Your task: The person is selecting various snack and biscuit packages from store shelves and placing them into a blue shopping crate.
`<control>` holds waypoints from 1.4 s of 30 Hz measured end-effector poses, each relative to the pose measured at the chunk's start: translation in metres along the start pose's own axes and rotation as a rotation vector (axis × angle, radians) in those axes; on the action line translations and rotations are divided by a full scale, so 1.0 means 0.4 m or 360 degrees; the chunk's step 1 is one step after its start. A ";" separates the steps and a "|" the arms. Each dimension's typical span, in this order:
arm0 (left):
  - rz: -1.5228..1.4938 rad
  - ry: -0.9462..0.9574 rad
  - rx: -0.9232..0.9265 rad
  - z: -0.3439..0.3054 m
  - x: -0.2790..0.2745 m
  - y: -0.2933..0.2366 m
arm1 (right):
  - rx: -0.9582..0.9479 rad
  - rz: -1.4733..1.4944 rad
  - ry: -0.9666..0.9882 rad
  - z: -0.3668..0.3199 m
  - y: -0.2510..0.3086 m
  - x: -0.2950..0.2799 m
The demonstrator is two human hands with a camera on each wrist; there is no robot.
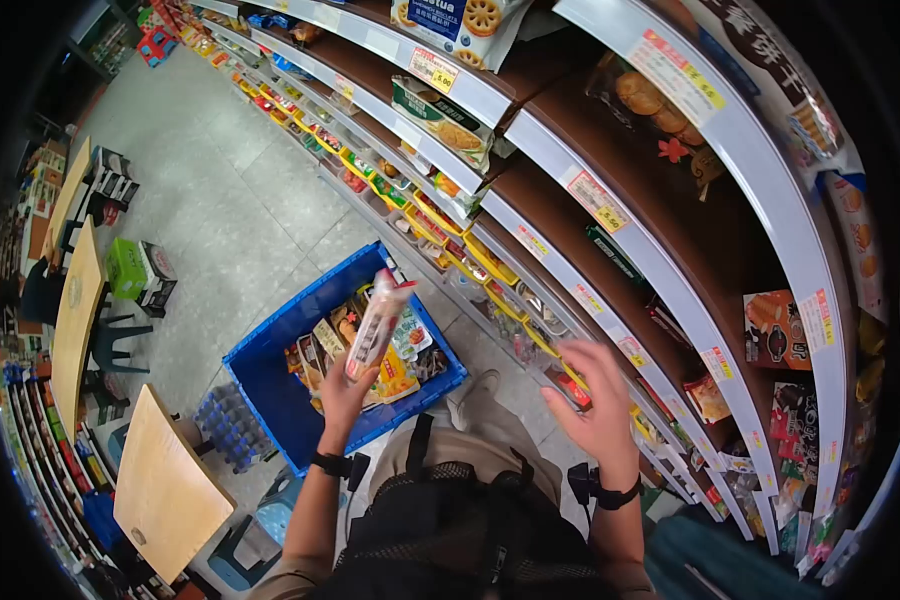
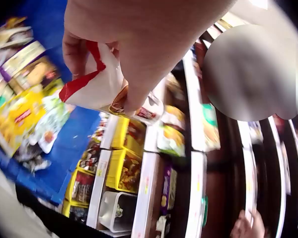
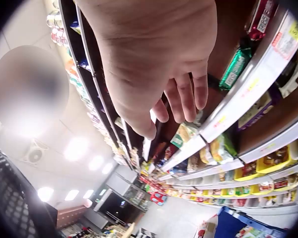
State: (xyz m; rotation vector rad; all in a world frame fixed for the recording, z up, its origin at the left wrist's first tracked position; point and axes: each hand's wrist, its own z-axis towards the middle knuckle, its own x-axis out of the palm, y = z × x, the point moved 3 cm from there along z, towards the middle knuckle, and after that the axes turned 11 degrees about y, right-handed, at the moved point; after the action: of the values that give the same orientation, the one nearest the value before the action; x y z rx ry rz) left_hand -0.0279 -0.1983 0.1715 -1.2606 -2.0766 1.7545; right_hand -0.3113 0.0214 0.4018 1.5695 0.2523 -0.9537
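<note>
- Left hand (image 1: 344, 400) first: I've got a long, pale packet (image 1: 374, 330) with red ends pinched between thumb and fingers. There's printing on the wrapper, but it's too small for me to read.
- Right hand (image 1: 598, 405) has nothing in it, fingers loose and apart, up by the shelving.
- In the head view the packet shows over the blue crate (image 1: 260, 365), not down among the other snacks. I'd call this the dropping-in step of gathering stuff off the shelves. Next move, I reckon: lower it onto the pile, then let go.
- In the crate there's a yellow bag (image 1: 398, 380) among a jumble of packs. Can't make out any brand.
- Shelf rack (image 1: 545, 152) beside me has paper price tags: one reads 5.00 (image 1: 435, 70), another looks like 5.50 (image 1: 600, 200).
- Best readable label is a blue-and-white biscuit bag (image 1: 460, 25): "etua", front of the name cut off, with what looks like "sandwich biscuits" under it. The big white bag (image 1: 805, 85) on the other side ends in 饼干 (biscuits).
- Way out across the floor: wooden tables (image 1: 165, 485), then a red toy car (image 1: 156, 46).
</note>
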 end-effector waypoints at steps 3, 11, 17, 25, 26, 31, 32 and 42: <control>-0.0783 0.0294 -0.1068 0.015 0.068 0.285 | 0.0212 0.0003 0.0157 -0.043 -0.047 0.053; -0.1215 0.0559 -0.1021 0.168 0.290 0.427 | 0.0514 -0.0041 0.0252 -0.118 -0.058 0.069; -0.0561 0.0154 -0.0558 0.222 0.387 0.557 | 0.0531 -0.0098 0.0162 -0.159 -0.042 0.042; 0.0696 0.0750 -0.0580 0.282 0.367 0.460 | 0.0633 -0.0178 -0.0050 -0.265 -0.071 -0.036; 0.0898 0.0900 -0.0687 0.295 0.367 0.442 | 0.0612 -0.0198 -0.0060 -0.279 -0.067 -0.052; 0.1370 0.1277 -0.0312 0.345 0.345 0.358 | 0.0368 -0.0649 -0.0708 -0.373 0.011 -0.273; 0.1456 0.1259 -0.0130 0.360 0.346 0.320 | 0.0357 -0.0819 -0.0994 -0.406 0.030 -0.337; 0.1003 0.1234 0.1107 0.208 0.450 -0.469 | 0.0583 -0.1637 -0.1347 -0.534 0.109 -0.856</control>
State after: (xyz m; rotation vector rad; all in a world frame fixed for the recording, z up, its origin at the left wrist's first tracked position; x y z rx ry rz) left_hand -0.2847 -0.1343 0.2386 -1.9830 -0.6068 1.5415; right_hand -0.4106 0.3216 0.6560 1.1517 0.2834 -2.4785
